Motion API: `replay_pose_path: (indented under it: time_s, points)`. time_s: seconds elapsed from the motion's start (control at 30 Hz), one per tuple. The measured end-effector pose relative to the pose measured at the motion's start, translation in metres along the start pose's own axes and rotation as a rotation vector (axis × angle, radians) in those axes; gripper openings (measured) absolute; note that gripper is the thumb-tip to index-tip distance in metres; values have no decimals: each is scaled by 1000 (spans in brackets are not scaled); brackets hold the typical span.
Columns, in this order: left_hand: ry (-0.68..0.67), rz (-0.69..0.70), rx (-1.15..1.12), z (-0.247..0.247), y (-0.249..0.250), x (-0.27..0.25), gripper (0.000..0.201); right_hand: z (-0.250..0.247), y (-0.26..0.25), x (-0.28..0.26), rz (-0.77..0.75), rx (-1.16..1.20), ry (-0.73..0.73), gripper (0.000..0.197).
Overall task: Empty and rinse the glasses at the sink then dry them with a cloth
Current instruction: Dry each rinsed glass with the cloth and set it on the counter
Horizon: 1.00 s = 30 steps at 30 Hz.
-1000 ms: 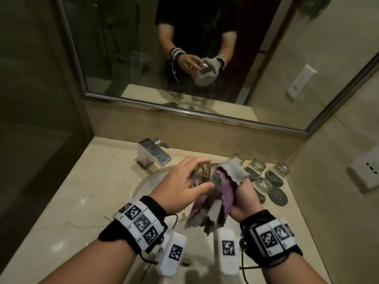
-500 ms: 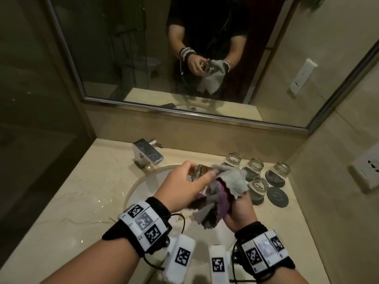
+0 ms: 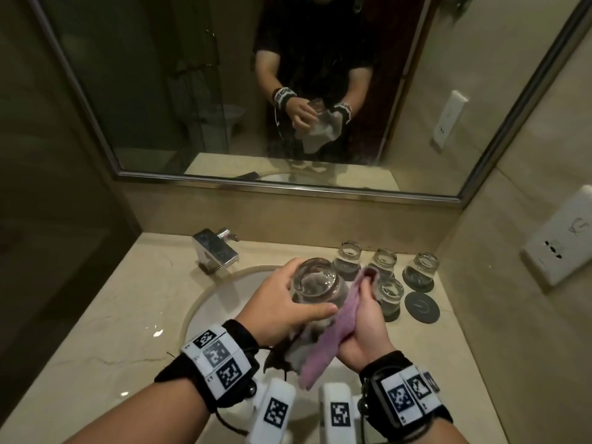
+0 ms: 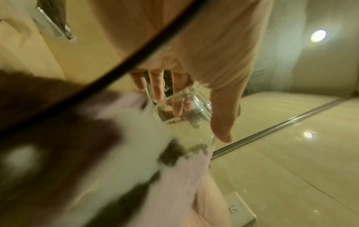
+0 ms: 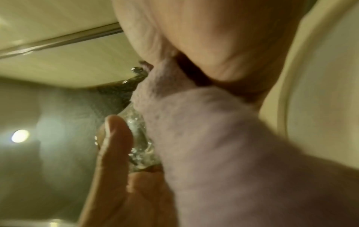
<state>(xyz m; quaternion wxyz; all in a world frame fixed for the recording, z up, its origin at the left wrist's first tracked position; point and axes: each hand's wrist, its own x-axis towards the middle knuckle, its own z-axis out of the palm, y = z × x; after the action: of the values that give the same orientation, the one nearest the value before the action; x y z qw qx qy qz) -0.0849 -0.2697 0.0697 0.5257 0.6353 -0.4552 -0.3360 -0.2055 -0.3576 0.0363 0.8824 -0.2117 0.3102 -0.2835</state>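
Note:
My left hand (image 3: 282, 309) grips a clear glass (image 3: 317, 283) over the sink (image 3: 221, 293), fingers round its far side and thumb across the near side. Its round end faces up at me. My right hand (image 3: 368, 328) pinches a pink and grey cloth (image 3: 336, 328) and presses it flat on the glass's right side. In the left wrist view my fingers (image 4: 157, 86) curl round the glass (image 4: 186, 107) above the cloth (image 4: 136, 138). The right wrist view shows the cloth (image 5: 204, 138) against the glass (image 5: 137, 138), beside my left thumb (image 5: 114, 138).
Several more glasses (image 3: 384, 264) stand on dark coasters at the back right of the counter, with one bare coaster (image 3: 421, 307) beside them. A chrome tap (image 3: 214, 251) sits behind the basin. A wall socket (image 3: 563, 238) is on the right, a mirror ahead.
My left hand has turned the glass so its round end faces up. The cloth, bunched at the glass before, now lies flat along its right side under my right hand.

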Motion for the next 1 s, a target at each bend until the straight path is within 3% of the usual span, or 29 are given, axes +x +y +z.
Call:
replay_pose_path:
  time_s: [0.13,0.2,0.3,0.4,0.43,0.5,0.6,0.67,0.73,0.8,0.87,1.0]
  points:
    - [120,-12,9,-6,-3,7,56,-19,-10,5,-126,-2,-15,86]
    - [122,-32,270,-12,-3,10,65,-23,-20,4,-220,-53,-91,87]
    - [25,-40,640,-11,0,10,89,-17,-22,1,-224,-280,-166,66]
    - [-8,119,696,0,1,14,84,-11,-7,10,-252,-630,-73,16]
    - [-14,158,703,2,2,15,81,-12,-3,13,-249,-612,-63,22]
    - [-30,128,645,0,6,17,83,-12,1,16,-221,-373,-57,33]
    - [-61,-39,447,-13,12,16,85,-19,3,17,-250,-154,-74,44]
    - [-77,-233,246,-19,13,15,83,-19,-1,16,-319,-182,-120,64]
    - [-98,-416,-30,-18,12,16,71,-15,-7,12,-426,-351,-193,62]
    - [-118,-460,-233,-18,12,15,57,-13,-13,12,-475,-514,-244,64]
    - [-159,-357,-208,-22,13,13,53,-10,-18,11,-437,-578,-296,71]
    - [-223,101,333,-21,16,1,67,-1,-22,4,-77,-269,-430,82]
